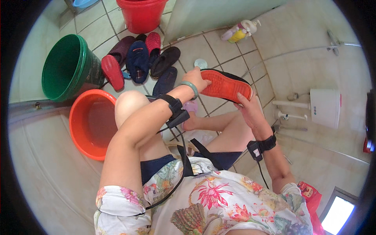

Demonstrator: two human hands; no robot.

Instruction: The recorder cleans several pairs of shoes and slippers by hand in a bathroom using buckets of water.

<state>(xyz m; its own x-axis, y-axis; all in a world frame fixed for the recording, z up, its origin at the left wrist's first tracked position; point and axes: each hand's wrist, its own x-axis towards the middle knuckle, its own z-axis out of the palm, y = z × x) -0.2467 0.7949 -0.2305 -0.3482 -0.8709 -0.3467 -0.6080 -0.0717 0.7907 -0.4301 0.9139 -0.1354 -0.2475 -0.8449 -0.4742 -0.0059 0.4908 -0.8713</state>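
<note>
In front of me I hold a dark slipper (226,87) with its orange-red sole turned up towards me. My left hand (196,80), with a green bangle at its wrist, is closed round the left end. At the right end my right hand (247,107) grips the edge, the thumb lying on the sole. The slipper's upper is mostly hidden beneath. Beyond my left hand lies a heap of slippers: a navy one (137,62), a black one (165,62), a red-soled one (112,72) and several others.
An orange basin (75,129) of murky water stands beside my knee. Behind it a green bucket (83,58) leans, and a red bucket (141,15) stands farther off. A bottle with yellow (237,35) is by the wall; a round drain cover (200,64) lies in the tiles. Pipes and a white box (326,107) line the right.
</note>
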